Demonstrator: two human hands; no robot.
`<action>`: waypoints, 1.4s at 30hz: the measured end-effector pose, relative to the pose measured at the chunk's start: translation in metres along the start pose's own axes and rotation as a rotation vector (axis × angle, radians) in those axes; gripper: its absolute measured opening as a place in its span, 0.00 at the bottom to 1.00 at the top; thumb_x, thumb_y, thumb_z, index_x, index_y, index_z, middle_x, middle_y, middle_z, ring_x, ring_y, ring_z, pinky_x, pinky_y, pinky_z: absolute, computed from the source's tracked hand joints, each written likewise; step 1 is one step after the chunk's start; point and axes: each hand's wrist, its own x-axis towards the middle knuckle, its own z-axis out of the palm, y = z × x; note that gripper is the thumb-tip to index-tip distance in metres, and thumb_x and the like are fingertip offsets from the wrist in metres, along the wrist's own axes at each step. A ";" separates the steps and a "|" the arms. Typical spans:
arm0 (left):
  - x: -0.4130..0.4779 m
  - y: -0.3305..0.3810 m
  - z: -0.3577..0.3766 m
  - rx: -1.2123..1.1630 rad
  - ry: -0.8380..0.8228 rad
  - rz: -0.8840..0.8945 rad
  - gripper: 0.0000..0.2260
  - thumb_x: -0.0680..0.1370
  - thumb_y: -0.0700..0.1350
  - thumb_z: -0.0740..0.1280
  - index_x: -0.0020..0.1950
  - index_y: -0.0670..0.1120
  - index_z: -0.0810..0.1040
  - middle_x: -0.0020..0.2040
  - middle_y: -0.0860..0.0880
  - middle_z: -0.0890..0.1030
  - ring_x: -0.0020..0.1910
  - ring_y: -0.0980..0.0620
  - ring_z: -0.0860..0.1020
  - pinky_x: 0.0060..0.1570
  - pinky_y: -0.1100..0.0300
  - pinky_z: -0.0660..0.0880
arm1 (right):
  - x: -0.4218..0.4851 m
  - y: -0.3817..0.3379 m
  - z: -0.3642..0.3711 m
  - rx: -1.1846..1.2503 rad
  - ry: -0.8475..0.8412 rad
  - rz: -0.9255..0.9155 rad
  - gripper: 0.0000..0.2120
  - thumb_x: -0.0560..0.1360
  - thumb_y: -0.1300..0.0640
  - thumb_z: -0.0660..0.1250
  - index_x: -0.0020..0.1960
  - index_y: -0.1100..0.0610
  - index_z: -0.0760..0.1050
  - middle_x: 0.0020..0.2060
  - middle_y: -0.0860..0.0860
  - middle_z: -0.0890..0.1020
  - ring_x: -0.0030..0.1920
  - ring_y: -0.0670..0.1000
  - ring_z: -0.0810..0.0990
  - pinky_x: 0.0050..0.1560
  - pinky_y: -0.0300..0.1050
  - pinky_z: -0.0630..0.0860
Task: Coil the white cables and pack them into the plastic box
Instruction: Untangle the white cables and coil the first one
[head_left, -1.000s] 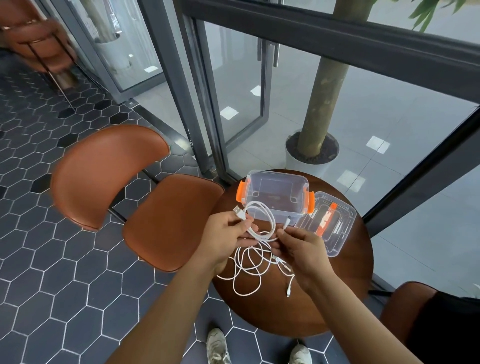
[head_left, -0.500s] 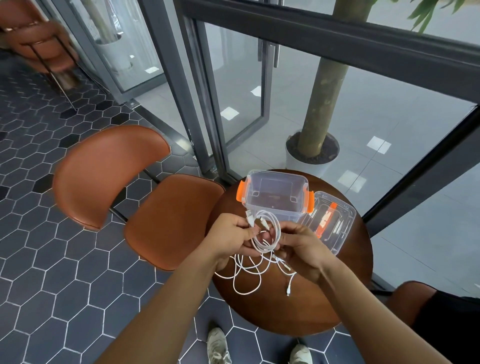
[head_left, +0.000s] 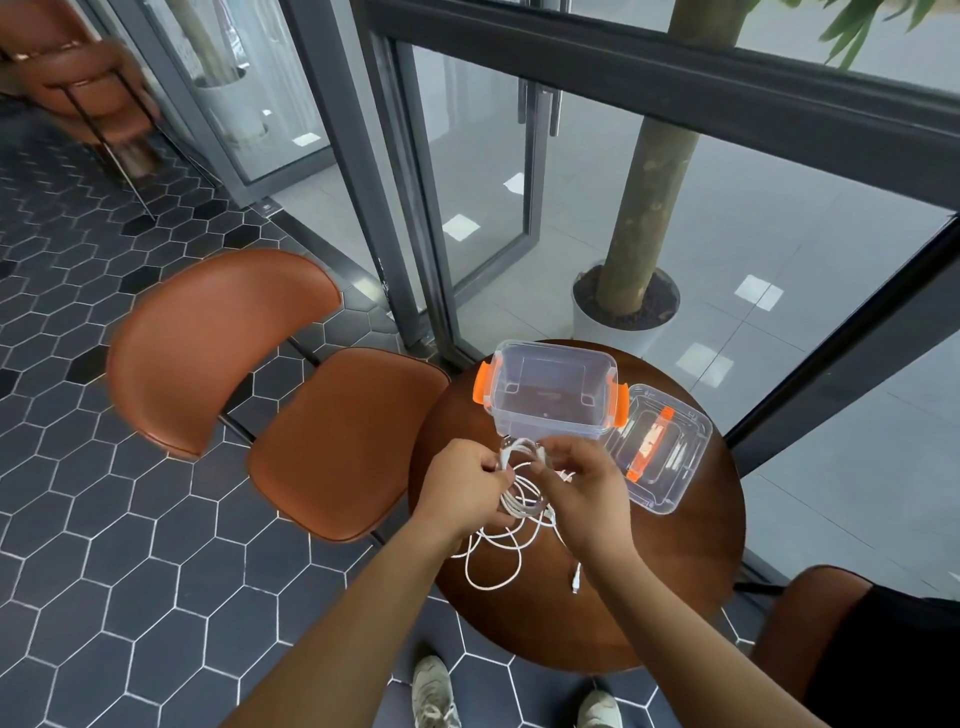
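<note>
A small coil of white cable (head_left: 521, 499) hangs between my two hands, just in front of the clear plastic box (head_left: 550, 395) with orange latches. My left hand (head_left: 465, 480) grips the coil's left side. My right hand (head_left: 582, 486) pinches the cable at the coil's top right. More loose white cable (head_left: 493, 564) trails in loops on the round wooden table (head_left: 675, 571) below my hands, with a plug end (head_left: 575, 583) lying free. The box stands open with nothing in it.
The box's clear lid (head_left: 657, 449) with an orange handle lies to the right of the box. A brown chair (head_left: 311, 415) stands left of the table, another chair (head_left: 810, 623) at the lower right. Glass doors and a potted tree trunk (head_left: 639, 218) are behind.
My hands have come closer together and the held loops have tightened into a smaller coil. My right hand has moved up and left to the coil's top.
</note>
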 end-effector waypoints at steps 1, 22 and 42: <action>0.000 -0.001 0.000 -0.012 0.014 -0.010 0.11 0.79 0.37 0.68 0.45 0.28 0.76 0.37 0.36 0.78 0.30 0.43 0.84 0.38 0.40 0.83 | 0.000 0.000 -0.001 0.012 0.052 0.013 0.08 0.74 0.60 0.74 0.47 0.48 0.81 0.43 0.43 0.85 0.43 0.43 0.84 0.44 0.48 0.82; -0.007 0.012 -0.009 0.044 -0.100 0.225 0.06 0.80 0.35 0.65 0.46 0.42 0.80 0.40 0.42 0.84 0.36 0.44 0.86 0.42 0.49 0.84 | 0.024 -0.002 -0.020 0.576 -0.227 0.453 0.11 0.81 0.61 0.64 0.51 0.67 0.82 0.40 0.62 0.85 0.36 0.55 0.83 0.33 0.41 0.79; 0.002 0.003 0.008 0.678 0.050 0.226 0.11 0.74 0.43 0.67 0.32 0.44 0.71 0.32 0.46 0.78 0.34 0.43 0.77 0.34 0.49 0.71 | -0.008 0.000 0.022 0.782 0.173 0.475 0.07 0.76 0.71 0.69 0.46 0.63 0.72 0.39 0.63 0.84 0.31 0.52 0.85 0.34 0.42 0.82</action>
